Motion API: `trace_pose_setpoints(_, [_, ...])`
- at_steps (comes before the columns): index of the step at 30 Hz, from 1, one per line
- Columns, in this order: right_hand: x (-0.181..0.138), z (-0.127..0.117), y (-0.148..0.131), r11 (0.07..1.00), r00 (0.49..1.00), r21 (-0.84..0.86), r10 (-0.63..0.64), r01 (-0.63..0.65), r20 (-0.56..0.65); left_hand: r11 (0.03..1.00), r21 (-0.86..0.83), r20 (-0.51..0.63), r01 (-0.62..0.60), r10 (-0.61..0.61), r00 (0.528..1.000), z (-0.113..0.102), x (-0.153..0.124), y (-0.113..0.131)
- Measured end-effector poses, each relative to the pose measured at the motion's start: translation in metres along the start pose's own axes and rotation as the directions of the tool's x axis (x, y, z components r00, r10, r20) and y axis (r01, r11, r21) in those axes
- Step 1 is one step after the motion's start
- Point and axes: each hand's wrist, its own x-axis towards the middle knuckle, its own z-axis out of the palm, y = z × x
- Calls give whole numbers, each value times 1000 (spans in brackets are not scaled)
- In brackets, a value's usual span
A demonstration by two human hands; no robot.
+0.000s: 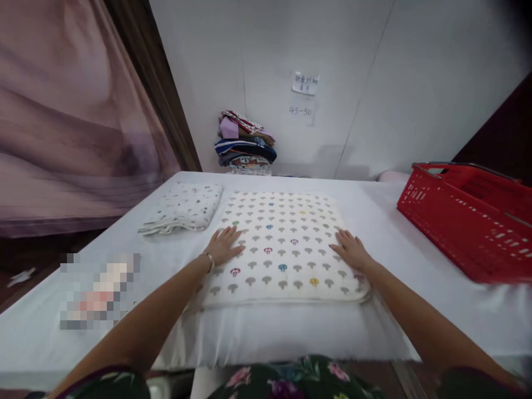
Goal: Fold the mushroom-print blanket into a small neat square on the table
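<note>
A cream cloth with a mushroom print (282,233) lies folded flat on the white table (257,327) in front of me. My left hand (224,245) rests open and flat on the cloth's left edge, a bracelet on its wrist. My right hand (351,249) lies open and flat on the cloth's right side, fingers pointing away from me. Neither hand holds anything. A second folded cloth with small prints (185,208) sits just left of the first, apart from my hands.
A red plastic basket (469,216) stands at the table's right. A pile of folded fabrics (245,144) sits against the white wall at the back, under two paper notes (305,83). A pinkish curtain (62,111) hangs at the left.
</note>
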Motion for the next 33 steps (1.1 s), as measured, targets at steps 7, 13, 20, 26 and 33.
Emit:
trace_pose_setpoints(7, [-78, -6, -2, 940, 970, 335, 20, 65, -244, 944, -101, -211, -314, 288, 934, 8, -81, 59])
trace_pose_setpoints(13, [-135, 7, -2, 907, 941, 400, 11, 133, -339, 849, -119, -388, -515, 438, 811, 26, -120, 120])
trace_pose_setpoints(20, [-144, 10, -19, 905, 907, 211, -300, 368, -296, 870, -113, -383, -479, 407, 829, 31, -106, 153])
trace_pose_setpoints(26, [-136, 13, -49, 876, 872, 186, -375, 444, -315, 879, -202, -413, -432, 324, 851, 34, -105, 160])
trace_pose_setpoints(33, [-125, 15, -79, 861, 852, 115, -454, 495, -262, 885, -169, -416, -433, 334, 846, 43, -100, 170])
